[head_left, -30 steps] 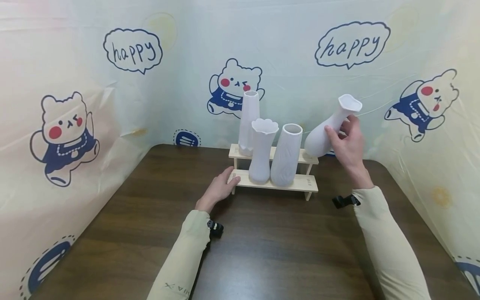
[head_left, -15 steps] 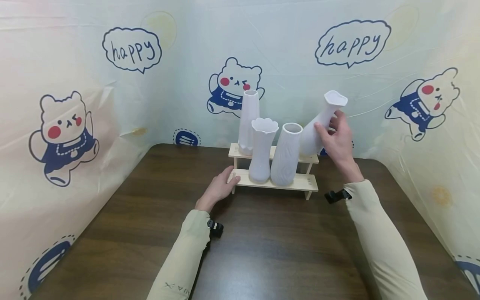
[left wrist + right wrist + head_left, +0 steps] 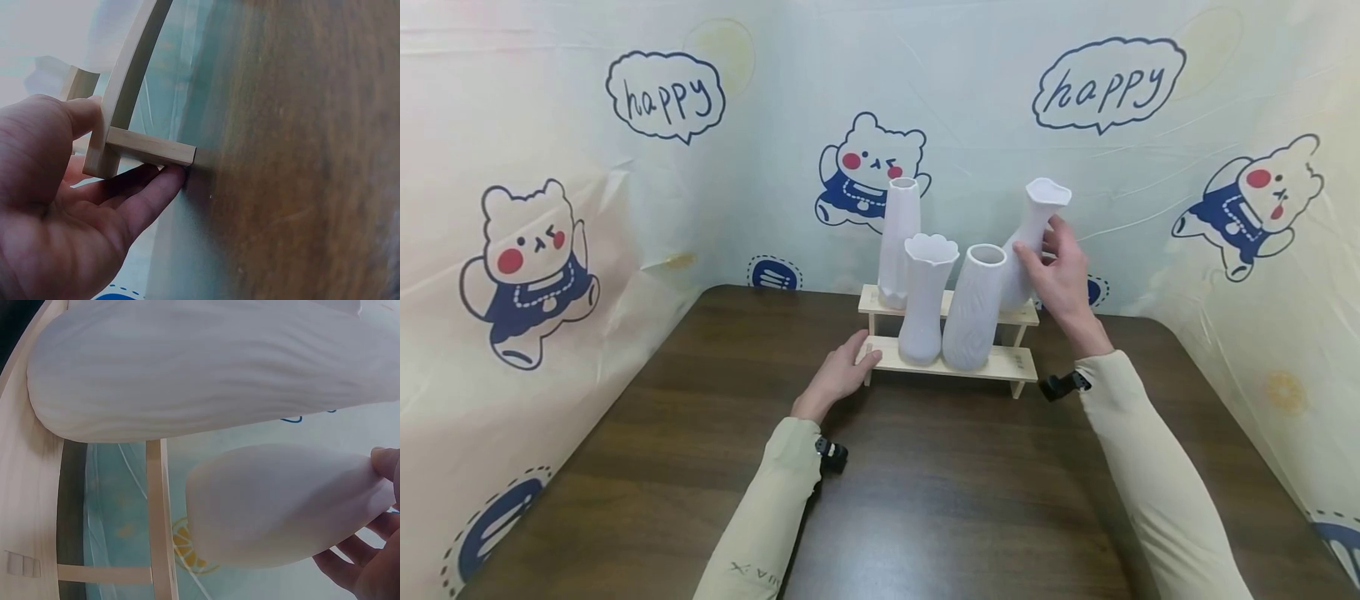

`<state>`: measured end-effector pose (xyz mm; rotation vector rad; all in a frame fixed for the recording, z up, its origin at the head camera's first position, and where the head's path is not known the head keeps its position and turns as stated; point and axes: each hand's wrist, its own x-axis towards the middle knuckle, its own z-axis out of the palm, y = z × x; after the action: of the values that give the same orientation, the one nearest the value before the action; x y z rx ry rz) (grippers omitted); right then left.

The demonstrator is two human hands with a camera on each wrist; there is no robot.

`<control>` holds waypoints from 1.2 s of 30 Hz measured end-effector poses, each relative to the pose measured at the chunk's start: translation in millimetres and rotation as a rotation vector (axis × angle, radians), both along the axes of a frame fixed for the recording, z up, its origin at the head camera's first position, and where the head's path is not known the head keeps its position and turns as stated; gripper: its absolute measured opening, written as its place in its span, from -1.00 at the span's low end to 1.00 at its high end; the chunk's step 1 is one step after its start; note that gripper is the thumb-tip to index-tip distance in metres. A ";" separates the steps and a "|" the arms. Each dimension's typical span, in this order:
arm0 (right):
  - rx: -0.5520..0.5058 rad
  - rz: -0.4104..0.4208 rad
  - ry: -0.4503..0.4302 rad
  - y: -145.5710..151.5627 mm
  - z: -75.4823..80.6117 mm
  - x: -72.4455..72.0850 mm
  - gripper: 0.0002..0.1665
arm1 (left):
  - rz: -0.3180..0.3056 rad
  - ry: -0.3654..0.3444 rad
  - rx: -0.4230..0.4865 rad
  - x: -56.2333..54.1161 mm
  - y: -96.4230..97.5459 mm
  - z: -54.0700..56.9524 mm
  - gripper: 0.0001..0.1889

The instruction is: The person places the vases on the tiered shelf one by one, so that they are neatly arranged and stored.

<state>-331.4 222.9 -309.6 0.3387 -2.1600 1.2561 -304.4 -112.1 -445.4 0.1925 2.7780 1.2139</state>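
My right hand (image 3: 1060, 271) pinches the neck of a white vase (image 3: 1036, 218) with a flared, wavy mouth. That vase leans slightly right over the right end of the top shelf, its base partly behind a textured vase (image 3: 973, 312). In the right wrist view its rounded body (image 3: 269, 509) shows close by the upper board. My left hand (image 3: 835, 377) grips the left end of the two-step wooden stand (image 3: 1017, 364); in the left wrist view the thumb lies over the shelf end (image 3: 128, 75) and fingers touch the leg (image 3: 156, 149).
On the lower shelf, a scalloped-rim vase (image 3: 922, 308) stands left of the textured one. A tall narrow vase (image 3: 899, 237) occupies the upper shelf's left end. The stand sits toward the back of a dark wood table (image 3: 925, 483), before a printed curtain (image 3: 760, 167).
My right hand has carried the flared vase leftward over the top shelf and tipped it closer to upright. The left hand keeps its place on the stand.
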 end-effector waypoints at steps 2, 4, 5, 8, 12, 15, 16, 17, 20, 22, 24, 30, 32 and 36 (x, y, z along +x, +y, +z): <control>0.005 0.003 0.001 -1.6 -0.1 -1.0 -0.29 | -0.002 0.004 0.003 -0.3 0.0 -0.4 -0.28; 0.003 0.008 0.002 -3.4 0.2 -1.8 -0.29 | -0.002 0.011 0.003 -0.6 -0.1 -1.0 -0.28; 0.004 0.009 0.001 -4.4 0.3 -2.0 -0.28 | -0.003 0.013 0.004 -0.6 -0.2 -1.1 -0.28; 0.012 0.008 -0.004 -6.8 -0.4 -3.8 -0.30 | -0.006 0.014 0.003 -0.3 -0.6 -1.1 -0.29; 0.028 0.008 -0.014 -9.7 -2.7 -7.1 -0.32 | -0.004 0.008 0.006 0.3 -0.9 -0.5 -0.29; 0.035 0.012 -0.021 -11.5 -4.3 -9.1 -0.31 | -0.001 0.006 0.007 0.3 -0.4 -0.4 -0.29; 0.037 0.013 -0.024 -12.0 -4.7 -9.3 -0.31 | 0.000 0.007 0.006 0.2 -0.2 -0.3 -0.29; 0.039 0.013 -0.027 -12.5 -5.1 -9.5 -0.31 | 0.001 0.007 0.006 0.3 0.0 -0.3 -0.29; 0.039 0.014 -0.037 -13.9 -5.6 -9.3 -0.31 | 0.000 0.013 0.005 0.1 0.1 -0.1 -0.30; 0.042 0.012 -0.039 -14.7 -5.4 -9.2 -0.32 | 0.001 0.011 0.009 0.1 0.1 0.4 -0.30; 0.044 0.010 -0.042 -15.4 -5.2 -9.1 -0.32 | 0.000 0.011 0.009 -0.1 -0.1 0.7 -0.30; 0.047 0.003 -0.071 -15.4 -4.8 -8.7 -0.29 | -0.003 0.011 0.007 1.0 0.0 1.3 -0.29; 0.055 0.005 -0.094 -14.4 -3.1 -8.7 -0.28 | -0.004 0.013 0.010 1.3 0.2 1.4 -0.29; 0.096 0.013 -0.166 -11.4 3.9 -8.2 -0.25 | -0.003 0.013 0.010 1.4 0.5 1.8 -0.29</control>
<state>-339.5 211.5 -305.7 0.2968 -2.3679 1.2282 -303.1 -111.6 -443.6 0.2064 2.7818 1.2305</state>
